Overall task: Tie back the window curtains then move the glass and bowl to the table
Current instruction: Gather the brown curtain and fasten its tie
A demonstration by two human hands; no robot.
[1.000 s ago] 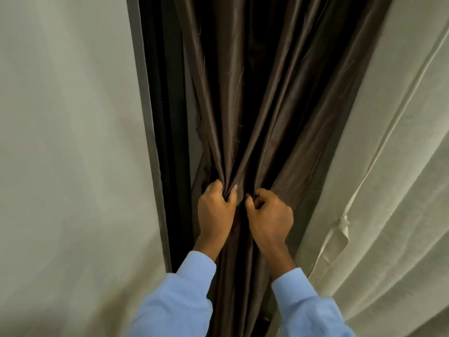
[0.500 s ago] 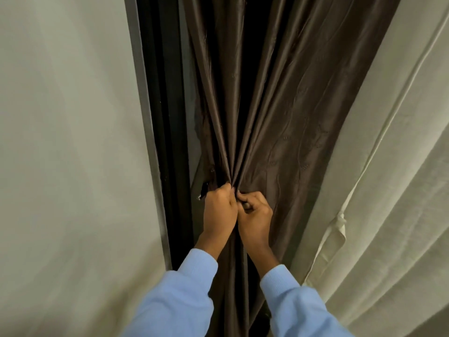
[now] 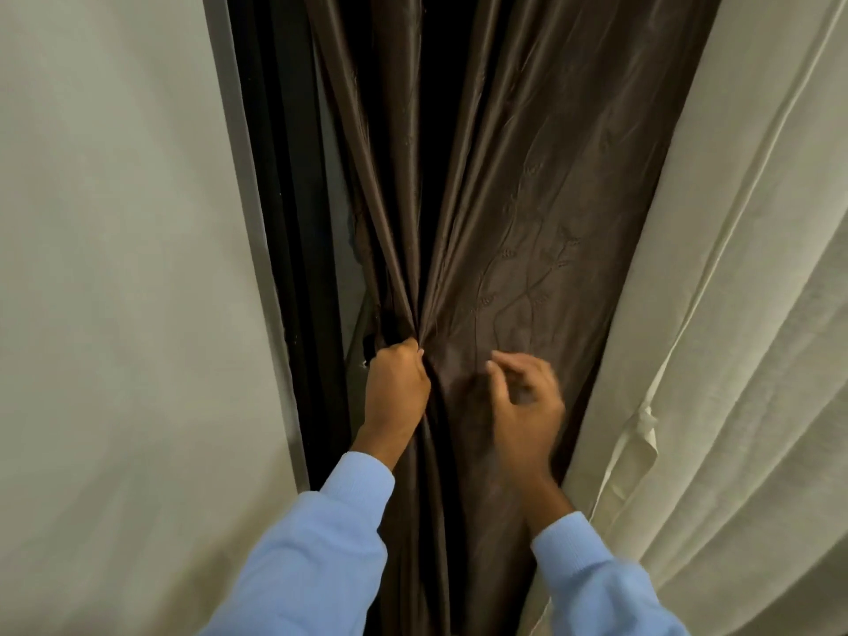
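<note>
A dark brown satin curtain (image 3: pixel 527 199) hangs down the middle of the head view, its folds drawn together into a tight bunch. My left hand (image 3: pixel 397 387) grips that bunch in a fist at its left edge. To the right, my right hand (image 3: pixel 527 406) is blurred and off the bunch, its fingers loosely curled over the flat brown cloth and holding nothing. Both arms wear light blue sleeves. The glass, the bowl and the table are out of view.
A cream curtain (image 3: pixel 734 360) hangs in folds on the right, with a pale tie strip (image 3: pixel 642 429) dangling from it. A plain pale wall (image 3: pixel 114 314) fills the left. A dark window frame (image 3: pixel 280 222) runs between the wall and the brown curtain.
My right hand has let go of the gathered brown curtain and moved away to the right. My left hand still grips the bunch in the same place.
</note>
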